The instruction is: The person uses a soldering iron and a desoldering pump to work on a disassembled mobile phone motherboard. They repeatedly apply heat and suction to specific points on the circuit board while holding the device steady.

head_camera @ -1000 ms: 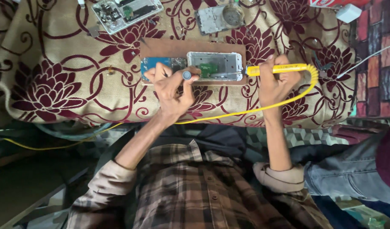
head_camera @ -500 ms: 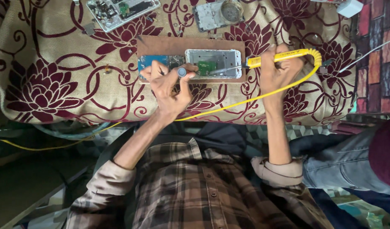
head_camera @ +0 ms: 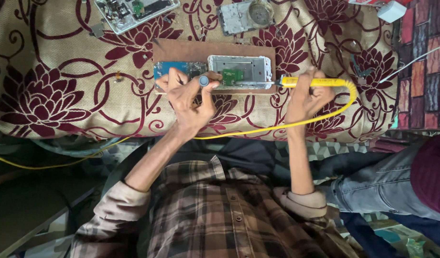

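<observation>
Underneath everything lies a beige cloth printed with maroon flowers, and on it a brown board serves as the landmark, likely put there as a firm, heat-safe base for the work. Along the near edge of the board rests an opened phone frame, silver, with a small green circuit part exposed inside it; just left of the frame, also on the board, sits a blue circuit board. Beyond the board, toward its far left, lies another dismantled silver phone chassis, and beyond its far right edge a smaller opened device with a round part in it, both apparently set aside within reach. A white block like a charger lies far off to the board's right. The left hand presses down at the board's near edge, fingers spread over the blue circuit board and the frame's left end, seemingly to keep them from sliding, while thumb and forefinger pinch a small round grey-blue piece. The right hand, just off the board's right end, is closed around a yellow soldering iron, held level so its thin metal tip reaches in sideways toward the frame's near edge. Its yellow cord loops back round the hand and trails leftward, clear of the board.
</observation>
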The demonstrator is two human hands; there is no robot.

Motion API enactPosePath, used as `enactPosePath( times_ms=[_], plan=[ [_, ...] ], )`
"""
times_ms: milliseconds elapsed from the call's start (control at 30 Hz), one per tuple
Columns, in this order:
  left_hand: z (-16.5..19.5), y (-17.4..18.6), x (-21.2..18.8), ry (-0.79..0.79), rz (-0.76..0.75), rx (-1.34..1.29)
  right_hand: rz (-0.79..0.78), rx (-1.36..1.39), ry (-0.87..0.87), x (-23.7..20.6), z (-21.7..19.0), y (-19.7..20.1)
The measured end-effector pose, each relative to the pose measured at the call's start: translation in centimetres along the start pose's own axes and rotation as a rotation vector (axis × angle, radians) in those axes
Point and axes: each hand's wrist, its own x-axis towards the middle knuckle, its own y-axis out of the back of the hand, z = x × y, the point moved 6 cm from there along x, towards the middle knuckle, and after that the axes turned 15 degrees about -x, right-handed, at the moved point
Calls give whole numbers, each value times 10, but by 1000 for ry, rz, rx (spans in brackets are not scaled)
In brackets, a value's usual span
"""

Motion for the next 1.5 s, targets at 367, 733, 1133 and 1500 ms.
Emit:
enactPosePath(
  times_ms=[367, 733, 1133, 1500],
  plan=[
    [-4, -2, -2, -14, 5, -6, 115, 30, -121, -20, 21, 4],
    [0, -3, -1, -18, 1, 9, -150, 8, -23, 12, 5, -3],
    [2, -3, -1, -56, 17, 9, 0, 392, -459, -6, 59, 10],
    [9, 0, -1, -121, -1, 39, -58, 556, -381, -33, 107, 6]
  ],
)
